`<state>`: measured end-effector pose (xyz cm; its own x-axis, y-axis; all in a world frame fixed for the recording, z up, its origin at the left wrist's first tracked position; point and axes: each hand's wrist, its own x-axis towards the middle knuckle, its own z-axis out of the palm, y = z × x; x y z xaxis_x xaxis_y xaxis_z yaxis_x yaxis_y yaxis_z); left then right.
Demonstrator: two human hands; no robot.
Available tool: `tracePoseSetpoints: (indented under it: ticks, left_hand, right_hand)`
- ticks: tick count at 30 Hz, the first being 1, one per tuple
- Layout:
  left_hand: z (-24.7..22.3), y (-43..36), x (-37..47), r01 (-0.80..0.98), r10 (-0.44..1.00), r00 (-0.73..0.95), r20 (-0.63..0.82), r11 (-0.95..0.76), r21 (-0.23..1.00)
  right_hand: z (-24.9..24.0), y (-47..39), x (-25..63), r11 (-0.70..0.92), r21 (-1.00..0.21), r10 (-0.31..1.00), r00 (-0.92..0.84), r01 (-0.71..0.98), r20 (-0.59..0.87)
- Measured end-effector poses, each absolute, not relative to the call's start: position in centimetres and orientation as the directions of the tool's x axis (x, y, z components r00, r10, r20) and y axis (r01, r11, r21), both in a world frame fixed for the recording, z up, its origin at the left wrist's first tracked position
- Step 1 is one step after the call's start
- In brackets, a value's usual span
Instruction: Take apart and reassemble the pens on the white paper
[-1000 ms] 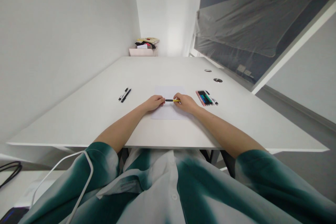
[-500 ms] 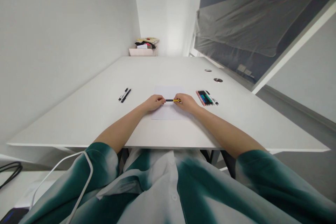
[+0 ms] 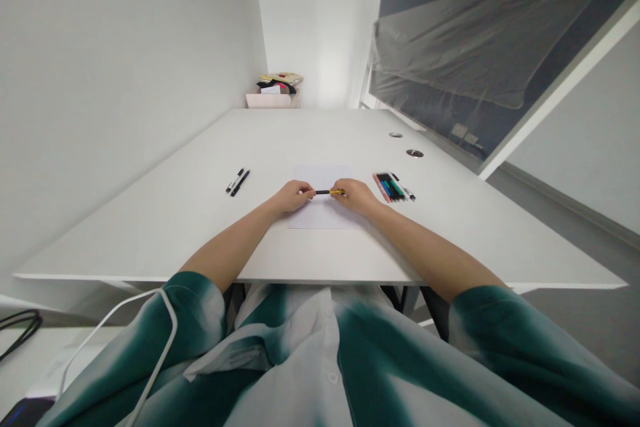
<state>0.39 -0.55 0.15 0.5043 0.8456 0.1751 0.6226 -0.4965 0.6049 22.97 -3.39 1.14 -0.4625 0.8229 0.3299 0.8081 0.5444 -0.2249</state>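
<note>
A slim pen (image 3: 323, 192), black on its left part and yellow on its right, lies level between my two hands. My left hand (image 3: 295, 196) pinches the black end with thumb and fingers. The yellow end is gripped by my right hand (image 3: 353, 194), whose fingers partly hide it. Beneath both hands is a sheet of white paper (image 3: 320, 217) on the white table (image 3: 190, 227). To the right of my right hand, several pens and markers (image 3: 393, 187) lie side by side, pink, blue, black, green and white among them.
Two pens (image 3: 237, 182) lie to the left on the table. At the far end stands a pinkish box (image 3: 270, 101) with items piled on it. Two round metal table fittings (image 3: 415, 153) sit at the right. A white cable (image 3: 167, 327) hangs over the left sleeve.
</note>
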Motion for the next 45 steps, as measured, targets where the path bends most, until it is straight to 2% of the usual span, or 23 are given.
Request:
tracePoseSetpoints:
  ticks: [20,45]
  left_hand:
    - [0.26,-0.69,0.33,0.627,0.840,0.511,0.184,-0.510,0.588]
    - [0.05,-0.85,0.30,0.632,0.842,0.508,0.180,-0.507,0.587]
  right_hand:
    - [0.58,-3.03,23.16,0.560,-0.227,0.812,-0.474,0.797,0.340]
    - [0.72,-3.15,23.03,0.520,-0.240,0.845,-0.454,0.820,0.282]
